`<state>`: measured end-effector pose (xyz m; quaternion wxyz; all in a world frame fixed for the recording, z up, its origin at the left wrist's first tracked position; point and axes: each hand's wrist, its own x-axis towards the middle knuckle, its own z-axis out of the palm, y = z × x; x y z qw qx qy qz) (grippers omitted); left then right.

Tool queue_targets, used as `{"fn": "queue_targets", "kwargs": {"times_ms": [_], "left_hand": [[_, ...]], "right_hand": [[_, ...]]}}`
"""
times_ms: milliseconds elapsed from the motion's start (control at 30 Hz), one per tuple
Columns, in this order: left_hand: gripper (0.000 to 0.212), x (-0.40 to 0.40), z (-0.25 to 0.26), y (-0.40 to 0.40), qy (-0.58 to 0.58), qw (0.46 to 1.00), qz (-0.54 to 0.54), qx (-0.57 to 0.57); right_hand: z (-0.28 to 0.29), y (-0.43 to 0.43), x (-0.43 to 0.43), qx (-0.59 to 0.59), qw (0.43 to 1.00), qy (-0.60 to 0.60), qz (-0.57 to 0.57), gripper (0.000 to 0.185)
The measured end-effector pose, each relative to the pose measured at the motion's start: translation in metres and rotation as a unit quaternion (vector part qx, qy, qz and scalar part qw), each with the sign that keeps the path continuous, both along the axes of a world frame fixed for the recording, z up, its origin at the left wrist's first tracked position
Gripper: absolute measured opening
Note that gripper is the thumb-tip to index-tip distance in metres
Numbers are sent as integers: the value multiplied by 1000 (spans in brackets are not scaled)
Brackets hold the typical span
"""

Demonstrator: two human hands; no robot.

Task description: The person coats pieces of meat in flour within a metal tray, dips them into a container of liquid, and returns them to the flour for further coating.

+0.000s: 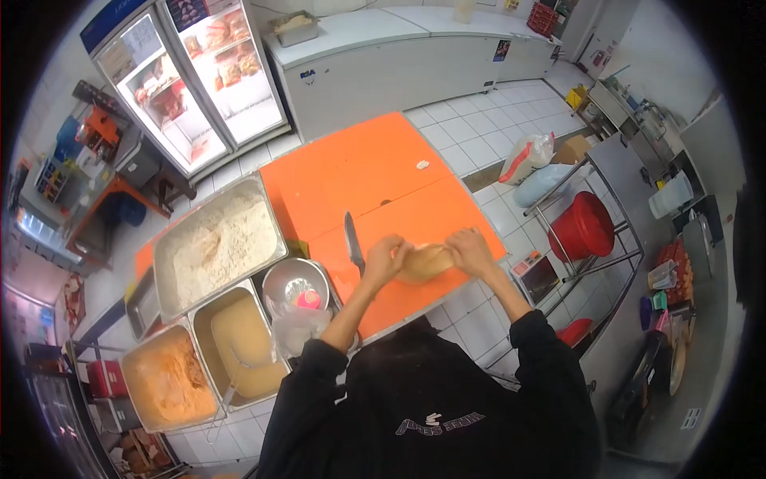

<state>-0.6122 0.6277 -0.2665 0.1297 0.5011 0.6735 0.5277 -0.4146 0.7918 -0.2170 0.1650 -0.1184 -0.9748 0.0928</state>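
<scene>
Between my two hands is a soft tan bag-like thing (426,263), its contents not plain to see. My left hand (385,258) pinches its left upper edge, and my right hand (471,251) grips the right end. Both are over the near part of the orange tabletop (359,161). A kitchen knife (352,239) lies just left of my left hand, its blade pointing away from me. Farther left, a steel bowl (287,269) holds a pink object (309,299), with a clear plastic bag (296,329) against its near side.
A metal tray of flour (224,245) stands left of the bowl. Nearer me are a pan of yellowish liquid (245,341) with a wire-handled tool, and a pan of orange powder (167,377). A small white scrap (423,164) lies at the table's far right. A red stool (580,227) stands right.
</scene>
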Motion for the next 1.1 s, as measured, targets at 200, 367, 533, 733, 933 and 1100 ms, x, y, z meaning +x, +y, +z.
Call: {"fn": "queue_targets", "kwargs": {"times_ms": [200,367,533,733,933,1100], "left_hand": [[21,34,2,-23,5,996,73,-44],[18,27,22,-5,-75,994,83,-7],[15,33,44,1,28,988,39,-148],[13,40,38,8,159,981,91,-71],[6,57,40,2,119,974,161,-103],[7,69,46,-1,99,979,154,-94]], "right_hand": [[4,8,7,13,998,-64,15,14],[2,3,7,-32,999,16,27,15],[-20,2,4,-137,984,108,26,12],[-20,-1,0,-119,980,141,74,12],[-19,10,4,-128,983,103,85,13],[-13,19,5,-184,974,117,65,17]]}}
